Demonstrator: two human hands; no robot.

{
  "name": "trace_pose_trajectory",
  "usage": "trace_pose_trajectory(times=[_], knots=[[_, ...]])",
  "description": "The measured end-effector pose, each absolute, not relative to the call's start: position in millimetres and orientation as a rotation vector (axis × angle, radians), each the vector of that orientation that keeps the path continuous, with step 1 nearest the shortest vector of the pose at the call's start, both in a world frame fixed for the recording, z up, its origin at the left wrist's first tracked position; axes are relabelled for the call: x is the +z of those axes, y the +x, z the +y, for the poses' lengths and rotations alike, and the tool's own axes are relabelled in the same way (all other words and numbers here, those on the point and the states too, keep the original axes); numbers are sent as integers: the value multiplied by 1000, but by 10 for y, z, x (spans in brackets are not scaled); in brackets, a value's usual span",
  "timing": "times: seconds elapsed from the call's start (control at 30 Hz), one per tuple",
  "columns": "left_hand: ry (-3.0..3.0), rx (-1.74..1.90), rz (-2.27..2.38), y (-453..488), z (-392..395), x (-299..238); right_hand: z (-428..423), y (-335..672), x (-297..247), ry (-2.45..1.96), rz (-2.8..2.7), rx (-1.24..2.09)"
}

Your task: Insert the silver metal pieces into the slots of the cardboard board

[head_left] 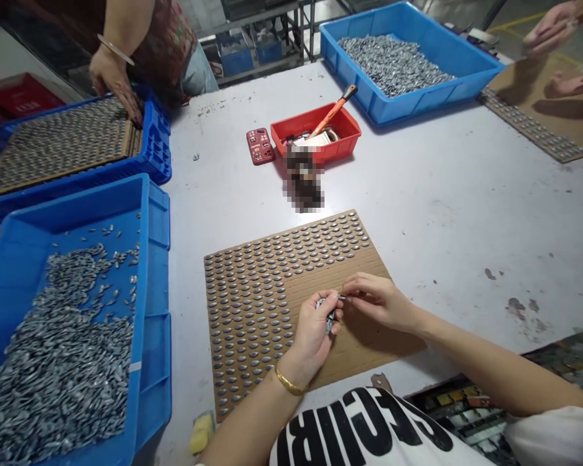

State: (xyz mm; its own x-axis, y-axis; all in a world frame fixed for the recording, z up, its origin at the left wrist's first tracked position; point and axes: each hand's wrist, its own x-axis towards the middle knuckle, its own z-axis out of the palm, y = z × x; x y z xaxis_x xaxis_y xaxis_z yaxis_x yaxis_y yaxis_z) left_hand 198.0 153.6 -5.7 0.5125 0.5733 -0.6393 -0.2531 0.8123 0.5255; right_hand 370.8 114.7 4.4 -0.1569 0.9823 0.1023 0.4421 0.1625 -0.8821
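My left hand (320, 323) is closed around several small grey metal pieces (328, 322), pointed ovals like fishing sinkers. The fingertips of my right hand (374, 299) pinch the end of one such metal piece (341, 297) at the left thumb. Both hands are above a brown cardboard sheet (340, 362). Rows of metal ovals (250, 304) cover its left side and far edge, lying flat with spaces between them. Bare cardboard with slit lines shows under and around my hands.
Left stands a blue bin (150, 278) of loose metal pieces; another blue bin (379, 110) is at the far right. A red tray (340, 152) with an orange-handled tool (330, 116) lies ahead. Co-workers' hands (114, 81) are at filled sheets far left and at another sheet far right.
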Motion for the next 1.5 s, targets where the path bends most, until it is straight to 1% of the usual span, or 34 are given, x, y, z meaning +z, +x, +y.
trace_pose_trajectory(times=[0.17,0.23,0.3,0.47,0.53,0.67,0.87,1.13,1.2,1.27,1.37,1.5], knots=[[442,558,933,2077,1531,-40,1101,3653,76,-1419,-1588,1051],[444,555,939,2111,1532,-44,1103,3690,36,-1474,-1550,1045],[426,541,946,2132,1540,-60,1130,3792,-36,-1533,-1545,953],[318,536,977,2107,1562,-124,1329,4256,-297,-1689,-1744,457],[320,516,975,2092,1554,-135,1416,4397,-382,-1730,-1863,344],[345,480,986,2091,1521,-112,1500,4469,-440,-1753,-2054,257],[407,444,975,2091,1513,-58,1493,4453,-411,-1775,-2087,248],[403,512,974,2089,1561,-49,1403,4315,-267,-1746,-1998,281],[428,534,979,2095,1571,-48,1335,4160,-163,-1656,-1947,417],[449,548,974,2109,1570,-48,1280,3983,-60,-1550,-1907,641],[484,564,971,2138,1545,-57,1260,3764,31,-1497,-1856,889],[556,560,982,2155,1500,-97,1282,3652,17,-1561,-1788,994]])
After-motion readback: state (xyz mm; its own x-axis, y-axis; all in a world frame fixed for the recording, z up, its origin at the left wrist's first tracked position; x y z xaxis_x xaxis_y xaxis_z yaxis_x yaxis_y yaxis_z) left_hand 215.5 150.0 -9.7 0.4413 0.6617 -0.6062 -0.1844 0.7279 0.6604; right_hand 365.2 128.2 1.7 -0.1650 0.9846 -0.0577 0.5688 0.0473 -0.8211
